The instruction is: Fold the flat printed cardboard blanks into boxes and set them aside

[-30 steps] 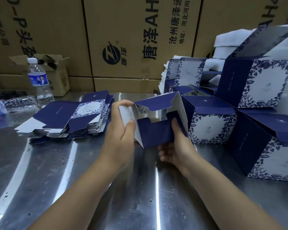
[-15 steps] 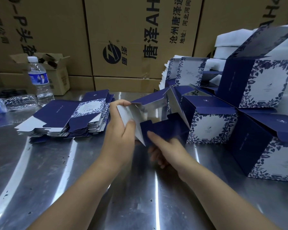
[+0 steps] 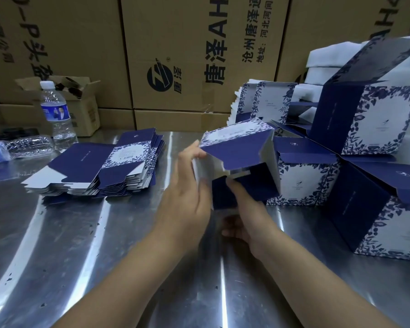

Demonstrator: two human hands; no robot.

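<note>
The half-folded box (image 3: 242, 147) is held off the table (image 3: 104, 256), above its middle, with its open end turned toward us so that the flaps can be worked. The left hand (image 3: 187, 202) lies against the box's left wall, its fingers (image 3: 194, 150) straight and together, reaching the upper corner. We judge that it braces the tube square. The right hand (image 3: 244, 209) sets its thumb on a dark inner flap (image 3: 258, 185), with its other fingers curled beneath. Whether these touch the card we cannot tell. We take this to be the step of tucking the bottom flaps.

The stack of flat blanks (image 3: 100, 171) lies toward the far left corner, near the left hand, presumably to serve as supply. The finished boxes (image 3: 374, 209) stand along the right edge, some stacked, with their lids open. They are just beside the work, so setting a box aside should need only a short move. A water bottle (image 3: 57, 114) stands and a crushed bottle (image 3: 26, 145) lies at the far left edge. Brown cartons (image 3: 199, 55) rise behind the far edge.
</note>
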